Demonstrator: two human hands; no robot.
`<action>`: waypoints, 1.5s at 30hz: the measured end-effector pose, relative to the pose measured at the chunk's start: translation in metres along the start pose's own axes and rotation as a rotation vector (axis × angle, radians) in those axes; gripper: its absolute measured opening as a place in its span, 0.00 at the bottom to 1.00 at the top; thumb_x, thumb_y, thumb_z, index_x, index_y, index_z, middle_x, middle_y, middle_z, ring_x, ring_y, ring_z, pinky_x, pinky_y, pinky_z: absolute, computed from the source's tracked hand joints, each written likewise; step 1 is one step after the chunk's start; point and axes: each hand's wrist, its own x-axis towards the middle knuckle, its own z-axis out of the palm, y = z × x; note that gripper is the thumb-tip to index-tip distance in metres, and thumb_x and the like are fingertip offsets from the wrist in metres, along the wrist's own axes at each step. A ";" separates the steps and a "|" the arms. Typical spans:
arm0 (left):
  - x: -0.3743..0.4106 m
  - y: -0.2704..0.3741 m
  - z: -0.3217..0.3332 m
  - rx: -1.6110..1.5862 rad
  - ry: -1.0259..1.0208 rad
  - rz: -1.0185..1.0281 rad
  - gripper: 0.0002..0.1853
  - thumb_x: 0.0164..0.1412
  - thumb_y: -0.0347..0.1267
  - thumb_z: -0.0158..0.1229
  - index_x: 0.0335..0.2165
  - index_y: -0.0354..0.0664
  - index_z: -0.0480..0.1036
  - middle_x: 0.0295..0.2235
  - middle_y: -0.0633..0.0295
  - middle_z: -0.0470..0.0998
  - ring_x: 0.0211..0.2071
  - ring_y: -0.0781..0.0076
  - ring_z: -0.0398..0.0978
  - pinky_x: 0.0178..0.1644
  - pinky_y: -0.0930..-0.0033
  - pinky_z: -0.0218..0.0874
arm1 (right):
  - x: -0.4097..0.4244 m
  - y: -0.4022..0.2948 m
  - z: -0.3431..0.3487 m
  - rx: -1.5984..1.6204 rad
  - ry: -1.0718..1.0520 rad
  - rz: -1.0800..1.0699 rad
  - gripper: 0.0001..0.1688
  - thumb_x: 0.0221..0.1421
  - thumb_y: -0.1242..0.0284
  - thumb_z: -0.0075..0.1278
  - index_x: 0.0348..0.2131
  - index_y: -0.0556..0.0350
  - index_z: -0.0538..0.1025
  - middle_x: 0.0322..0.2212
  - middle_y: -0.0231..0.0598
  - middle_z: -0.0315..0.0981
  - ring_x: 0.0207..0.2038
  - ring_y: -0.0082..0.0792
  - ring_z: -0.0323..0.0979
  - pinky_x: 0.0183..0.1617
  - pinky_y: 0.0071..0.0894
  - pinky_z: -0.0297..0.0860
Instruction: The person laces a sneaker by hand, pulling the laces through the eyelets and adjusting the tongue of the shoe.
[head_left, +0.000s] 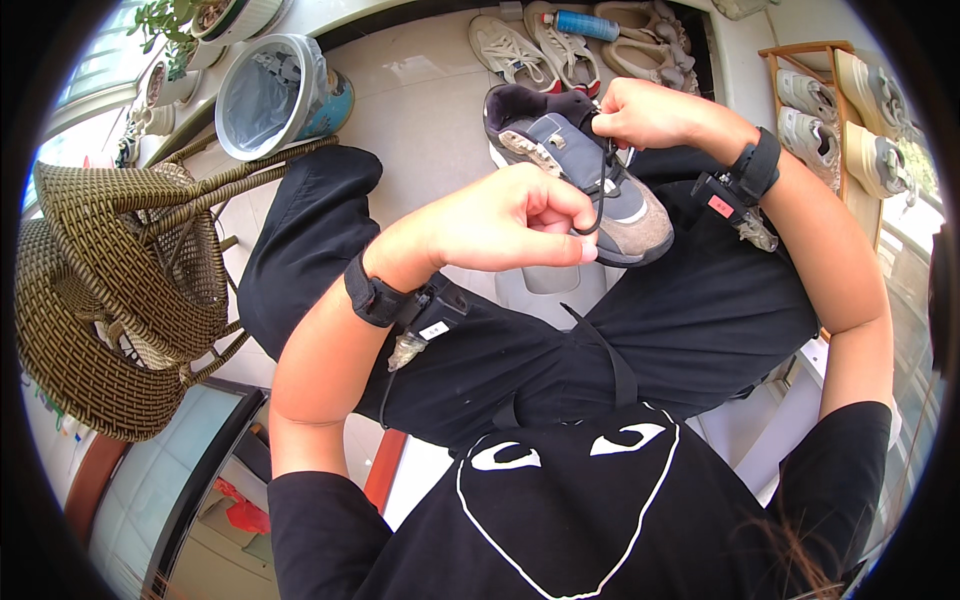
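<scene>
A grey and beige sneaker (634, 202) with a dark collar lies before me between my knees, its toe pointing towards me. My left hand (517, 221) pinches a black shoelace (602, 187) between thumb and forefinger, just over the side of the toe. Up by the shoe's collar, my right hand (637, 112) has its fingers closed on the same dark lace. The lace runs down between the two hands across the front of the shoe. Part of the sneaker's side is hidden behind my left hand. Each wrist wears a black strap with a small device.
White sneakers (517, 52), a blue spray can (585, 25) and beige shoes (641, 56) are at the far wall. A lined trash bin (225, 97) and a woven wicker chair (127, 300) stand at left. At right is a wooden shoe rack (840, 112) with several shoes.
</scene>
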 end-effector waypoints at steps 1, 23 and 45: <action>0.000 -0.004 0.001 -0.052 -0.010 0.024 0.07 0.66 0.29 0.66 0.34 0.34 0.79 0.22 0.75 0.71 0.24 0.90 0.62 0.31 0.78 0.56 | 0.000 0.000 0.000 0.002 0.006 -0.002 0.23 0.59 0.65 0.50 0.19 0.68 0.76 0.15 0.37 0.72 0.20 0.26 0.69 0.28 0.35 0.67; -0.013 0.018 0.009 -0.104 -0.256 0.024 0.12 0.62 0.29 0.66 0.42 0.32 0.85 0.15 0.71 0.65 0.23 0.83 0.68 0.42 0.70 0.67 | 0.002 0.007 0.002 -0.198 0.035 -0.030 0.23 0.59 0.66 0.51 0.23 0.73 0.76 0.16 0.48 0.72 0.21 0.36 0.70 0.31 0.45 0.68; -0.021 0.024 0.016 -0.099 -0.600 -0.090 0.19 0.62 0.28 0.69 0.51 0.34 0.82 0.11 0.73 0.65 0.13 0.82 0.56 0.21 0.71 0.51 | -0.002 0.000 0.006 -0.121 -0.035 0.009 0.23 0.59 0.65 0.52 0.23 0.71 0.75 0.16 0.44 0.71 0.22 0.33 0.69 0.32 0.41 0.68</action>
